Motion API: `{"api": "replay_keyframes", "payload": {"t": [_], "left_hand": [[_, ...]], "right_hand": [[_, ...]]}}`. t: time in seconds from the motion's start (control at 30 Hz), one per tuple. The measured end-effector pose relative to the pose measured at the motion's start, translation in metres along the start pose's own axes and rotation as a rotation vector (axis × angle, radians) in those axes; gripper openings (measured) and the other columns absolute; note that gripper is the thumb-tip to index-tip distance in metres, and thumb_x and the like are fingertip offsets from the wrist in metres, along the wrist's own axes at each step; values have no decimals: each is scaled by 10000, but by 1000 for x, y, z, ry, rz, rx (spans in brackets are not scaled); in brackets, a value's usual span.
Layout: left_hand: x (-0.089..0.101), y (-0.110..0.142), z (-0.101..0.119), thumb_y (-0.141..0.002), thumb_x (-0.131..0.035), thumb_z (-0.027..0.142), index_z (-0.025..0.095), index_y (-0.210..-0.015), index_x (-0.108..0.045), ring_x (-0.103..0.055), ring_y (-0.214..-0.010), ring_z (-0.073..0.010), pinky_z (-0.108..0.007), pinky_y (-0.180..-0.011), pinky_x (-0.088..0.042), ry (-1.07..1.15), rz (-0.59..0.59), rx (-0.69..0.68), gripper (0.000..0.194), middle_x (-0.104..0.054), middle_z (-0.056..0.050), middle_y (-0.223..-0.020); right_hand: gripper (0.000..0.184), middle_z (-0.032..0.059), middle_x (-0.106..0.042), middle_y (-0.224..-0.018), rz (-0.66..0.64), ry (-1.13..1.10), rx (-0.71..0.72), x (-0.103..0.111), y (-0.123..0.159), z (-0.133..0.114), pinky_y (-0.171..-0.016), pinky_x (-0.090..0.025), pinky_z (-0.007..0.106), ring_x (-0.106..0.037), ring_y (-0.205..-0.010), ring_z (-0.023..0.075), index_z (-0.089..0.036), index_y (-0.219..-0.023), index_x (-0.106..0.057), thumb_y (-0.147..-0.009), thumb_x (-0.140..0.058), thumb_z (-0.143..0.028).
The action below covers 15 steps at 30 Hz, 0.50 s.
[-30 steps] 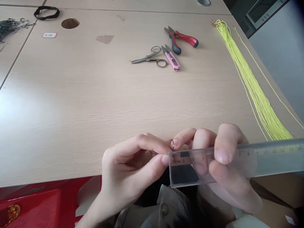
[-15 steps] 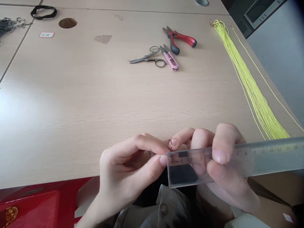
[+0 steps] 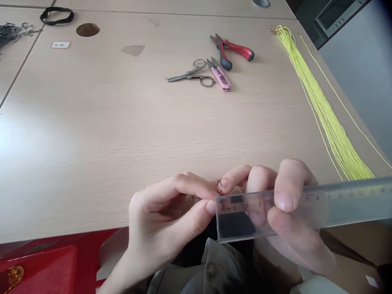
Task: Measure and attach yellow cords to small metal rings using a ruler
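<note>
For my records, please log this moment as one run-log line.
Left hand: pinching small metal ring | Right hand: gripping clear plastic ruler, its zero end just below the ring

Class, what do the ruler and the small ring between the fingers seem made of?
The ruler looks like clear rigid plastic: fingers show through it. The ring looks like thin bare metal from its grey sheen, though which metal is too small to tell.

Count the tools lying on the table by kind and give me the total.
Pliers: 1
Scissors: 1
Thread snips: 1
Total: 3
</note>
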<state>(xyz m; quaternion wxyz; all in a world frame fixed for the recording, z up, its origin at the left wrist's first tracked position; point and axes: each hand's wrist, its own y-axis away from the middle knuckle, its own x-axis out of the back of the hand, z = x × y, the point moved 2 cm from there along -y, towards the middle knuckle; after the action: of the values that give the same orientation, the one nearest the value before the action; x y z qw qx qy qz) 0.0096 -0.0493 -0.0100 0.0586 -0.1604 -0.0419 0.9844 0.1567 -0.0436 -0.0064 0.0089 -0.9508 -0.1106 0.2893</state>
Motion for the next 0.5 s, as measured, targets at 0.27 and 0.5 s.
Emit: {"api": "replay_keyframes", "payload": {"t": [0.27, 0.5], "left_hand": [[0, 1, 0, -816, -575, 15, 174, -861, -667, -649, -745, -95, -152, -671, -545, -3, -15, -5, 189, -702, -5, -840], [-1, 0, 0, -820, -615, 84, 200, -843, -674, -655, -736, -93, -156, -665, -558, -25, -6, 10, 132, -683, 16, -794]], "right_hand": [[105, -20, -487, -657, -51, 23, 33, -1, -4, 1, -864, -501, 490, -590, -932, 210, -253, -805, -481, -822, -559, -185], [102, -20, -472, -668, -75, 4, 41, -2, -5, 1, -858, -498, 461, -561, -925, 191, -239, -813, -470, -833, -544, -173]]}}
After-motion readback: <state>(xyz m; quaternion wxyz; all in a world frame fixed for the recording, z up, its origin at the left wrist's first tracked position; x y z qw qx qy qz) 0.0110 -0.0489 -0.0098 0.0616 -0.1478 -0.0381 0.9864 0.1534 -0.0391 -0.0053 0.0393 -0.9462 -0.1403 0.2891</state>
